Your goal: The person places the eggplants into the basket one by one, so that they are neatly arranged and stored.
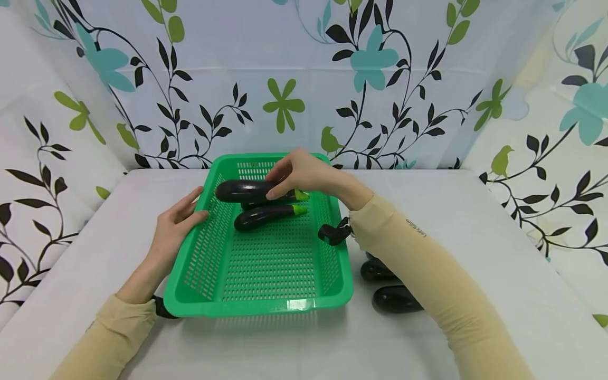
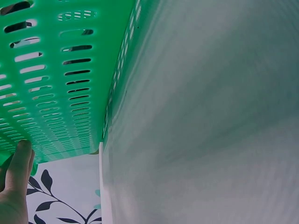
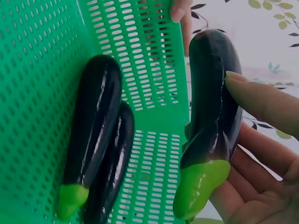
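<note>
Three eggplants in view at the green basket [image 1: 266, 306], and one of them is up in my right hand [image 1: 304, 171]! I've got that held eggplant [image 1: 242, 190] pinched, thumb on one side and fingers curled on the other, over the far half of the basket. Its bright green tip shows clearly from the right wrist. Below it, two more lie side by side on the basket floor: the nearer eggplant [image 1: 261, 217], and the farther eggplant [image 1: 249, 205], partly hidden under the one I'm gripping. Over on the other side, my left hand [image 1: 178, 221] has the basket's left rim, thumb over the edge, fingers along the outer wall. Out on the white table [image 1: 404, 348], right of the basket, two dark eggplants [image 1: 394, 299] sit partly behind my right sleeve [image 1: 427, 264], with a sliver of another dark shape just beyond them.
</note>
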{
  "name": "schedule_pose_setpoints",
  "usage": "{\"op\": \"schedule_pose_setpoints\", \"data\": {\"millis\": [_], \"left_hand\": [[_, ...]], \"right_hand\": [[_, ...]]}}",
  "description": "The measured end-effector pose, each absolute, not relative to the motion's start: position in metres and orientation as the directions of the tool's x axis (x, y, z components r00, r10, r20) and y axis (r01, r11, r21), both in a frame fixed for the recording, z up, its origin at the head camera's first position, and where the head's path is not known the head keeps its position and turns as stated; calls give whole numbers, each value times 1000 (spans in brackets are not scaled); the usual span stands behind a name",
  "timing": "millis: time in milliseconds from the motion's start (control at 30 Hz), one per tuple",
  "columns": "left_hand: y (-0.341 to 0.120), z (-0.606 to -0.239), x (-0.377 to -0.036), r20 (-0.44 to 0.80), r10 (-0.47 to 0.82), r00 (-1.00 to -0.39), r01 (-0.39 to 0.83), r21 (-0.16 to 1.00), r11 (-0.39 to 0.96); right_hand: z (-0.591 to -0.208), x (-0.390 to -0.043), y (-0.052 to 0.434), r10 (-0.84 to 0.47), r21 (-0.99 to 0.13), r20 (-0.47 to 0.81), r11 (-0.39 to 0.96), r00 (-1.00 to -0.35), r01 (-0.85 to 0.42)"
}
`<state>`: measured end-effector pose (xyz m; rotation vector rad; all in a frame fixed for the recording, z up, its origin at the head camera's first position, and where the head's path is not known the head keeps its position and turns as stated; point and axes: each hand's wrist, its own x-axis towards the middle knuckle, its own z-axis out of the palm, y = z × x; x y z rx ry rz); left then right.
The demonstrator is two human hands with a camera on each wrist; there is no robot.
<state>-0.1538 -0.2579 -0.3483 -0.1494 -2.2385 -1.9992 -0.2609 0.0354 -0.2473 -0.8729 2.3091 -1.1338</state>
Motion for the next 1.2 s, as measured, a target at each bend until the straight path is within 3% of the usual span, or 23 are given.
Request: {"op": "schedule_pose_setpoints", "data": {"millis": [633,1000,1200], "left_hand": [[-255,-347,-152,168,-23,-986,162,974,160],[-254,-346,-152,168,-24,-986,160,966,206],[-255,-347,-152,165,-24,-986,157,968,194]], "right_hand": [[-286,-261,13,-682,-763,-203,560,-703,-322],[-305,-263,16,-760,-716,-230,555,-607,-423],[-310,-264,16,-756,-691,-241,574,-609,-440]]}}
